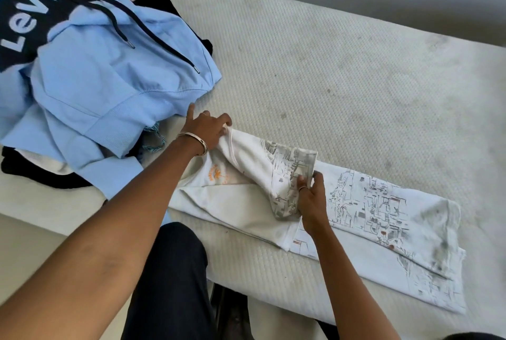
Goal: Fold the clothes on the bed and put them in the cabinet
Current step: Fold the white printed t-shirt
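White printed cotton T-shirt, already narrowed into a long strip, lies along the near edge of the cream quilted mattress, running from centre frame toward the lower right. The right hand pinches the folded-over printed edge at mid-length, thumb and fingers pressed together on the cloth; the left hand grips the collar end, fingers curled round the hem with the forefinger stretched out. The fabric looks light, limp and non-slippery — it should crease wherever it is pressed, so holding both corners of an end seems best. Farther off, upper left, a light blue hooded sweatshirt tops a pile of dark garments — bulkier, heavier, still unfolded.
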The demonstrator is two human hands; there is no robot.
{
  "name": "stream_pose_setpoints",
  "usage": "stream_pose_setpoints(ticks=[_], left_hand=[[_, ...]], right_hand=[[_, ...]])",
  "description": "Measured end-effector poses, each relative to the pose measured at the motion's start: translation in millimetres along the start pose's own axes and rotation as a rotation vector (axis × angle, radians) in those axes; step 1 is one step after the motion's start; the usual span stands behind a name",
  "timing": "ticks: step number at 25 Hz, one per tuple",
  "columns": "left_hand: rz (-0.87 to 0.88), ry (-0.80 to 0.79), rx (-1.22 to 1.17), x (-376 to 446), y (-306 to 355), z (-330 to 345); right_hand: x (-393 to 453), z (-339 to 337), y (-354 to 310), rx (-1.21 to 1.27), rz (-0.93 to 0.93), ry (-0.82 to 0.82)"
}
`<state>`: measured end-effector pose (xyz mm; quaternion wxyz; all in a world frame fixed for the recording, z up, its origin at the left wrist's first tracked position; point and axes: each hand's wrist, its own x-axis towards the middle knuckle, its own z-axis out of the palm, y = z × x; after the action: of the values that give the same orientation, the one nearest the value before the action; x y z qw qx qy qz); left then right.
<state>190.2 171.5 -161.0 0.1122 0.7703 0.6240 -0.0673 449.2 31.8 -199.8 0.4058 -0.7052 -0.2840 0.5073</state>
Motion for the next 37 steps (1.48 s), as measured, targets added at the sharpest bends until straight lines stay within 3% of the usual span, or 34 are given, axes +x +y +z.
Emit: stream_pose_setpoints(ticks=[2,4,6,8,10,12,15,18,21,24,27,30,32,33,35,37], left_hand=[[-0.025,0.084,0.131,-2.4,8.7,10.5],[0.001,0.327,0.198,-9.7,24.3,19.2],[0.181,0.460,0.141,-23.3,47.6,31.4],[0.271,0.294,-0.031,-39.2,76.1,46.6],[0.094,-0.055,-0.179,-58.2,97.7,57.6],[0.006,-0.152,-0.194,-66.7,102.1,65.5],[0.035,-0.230,-0.171,-67.2,100.0,59.1],[0.021,-0.177,-0.129,-65.8,102.4,55.6],[0.067,0.011,-0.104,-81.3,118.0,63.1],[0.037,-0.162,-0.147,-101.4,130.6,75.5],[-0.001,-0.311,-0.137,-101.3,129.7,76.3],[-0.032,-0.390,-0.102,-95.4,138.9,67.4],[-0.018,-0.350,-0.011,-92.8,155.2,61.5],[0.012,-0.299,0.011,-92.9,165.0,58.6],[0.090,-0.235,0.000,-97.7,192.8,57.9],[0.105,-0.263,-0.019,-106.4,215.1,65.2]], right_hand=[[-2.8,3.1,-1.7,-0.132,0.034,0.042],[-5.3,5.9,-8.1,-0.227,-0.007,0.075],[-6.7,8.7,-11.0,-0.246,-0.030,0.095],[-9.5,12.3,-11.3,-0.224,-0.029,0.107],[-12.5,12.5,-12.4,-0.225,-0.027,0.126],[-14.9,3.6,-16.8,-0.331,-0.038,0.178],[-21.4,-18.6,-15.8,-0.525,-0.072,0.358],[-32.8,-13.1,-15.1,-0.564,-0.379,0.349],[-28.8,8.9,-14.6,-0.704,-0.610,-0.008],[0.9,-21.2,6.6,-1.122,-0.573,-0.218],[22.3,-105.8,31.8,-1.365,-0.449,-0.053],[24.9,-152.0,34.7,-1.207,-0.059,0.156],[22.9,-140.4,30.7,-1.127,-0.143,0.254],[19.6,-127.4,28.0,-1.130,-0.289,0.177],[9.4,-120.0,35.8,-1.200,-0.515,-0.137],[-1.7,-144.0,48.4,-1.265,-0.515,-0.254]])
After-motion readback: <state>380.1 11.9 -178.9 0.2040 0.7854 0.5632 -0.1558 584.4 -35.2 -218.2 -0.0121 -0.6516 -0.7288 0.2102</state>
